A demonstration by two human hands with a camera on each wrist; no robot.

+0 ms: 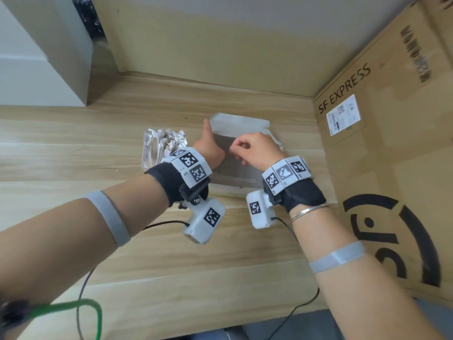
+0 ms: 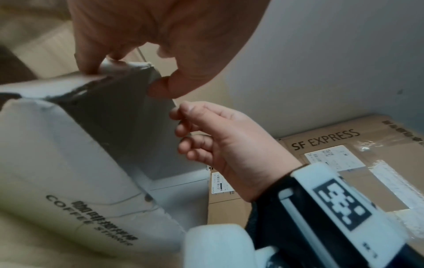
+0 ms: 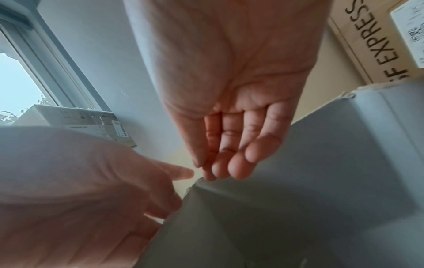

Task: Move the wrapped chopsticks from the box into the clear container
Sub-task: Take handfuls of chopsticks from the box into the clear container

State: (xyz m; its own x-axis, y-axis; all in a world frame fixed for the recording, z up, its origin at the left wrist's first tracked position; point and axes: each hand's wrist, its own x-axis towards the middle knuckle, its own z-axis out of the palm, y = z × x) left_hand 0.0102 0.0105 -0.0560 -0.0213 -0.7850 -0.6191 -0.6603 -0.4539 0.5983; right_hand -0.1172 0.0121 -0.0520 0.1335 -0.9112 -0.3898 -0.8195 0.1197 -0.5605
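A white box [image 1: 245,123] printed "COFFEE STIRRER" [image 2: 57,154] lies at mid table with its grey inner flap [image 2: 119,112] lifted. My left hand [image 1: 209,146] pinches the flap's upper corner between thumb and fingers [image 2: 125,78]. My right hand [image 1: 235,149] pinches the flap's side edge with curled fingers [image 2: 181,123]; in the right wrist view its fingertips [image 3: 213,172] meet at the flap's corner. The clear container [image 1: 152,153] stands just left of the box, with wrapped chopsticks [image 1: 166,138] upright in it. The flap and my hands hide the box's contents.
A large SF EXPRESS cardboard carton [image 1: 392,168] walls off the right side. A beige wall runs along the back and a white block [image 1: 36,69] stands far left. Cables [image 1: 83,290] hang over the wooden table's [image 1: 73,148] near edge.
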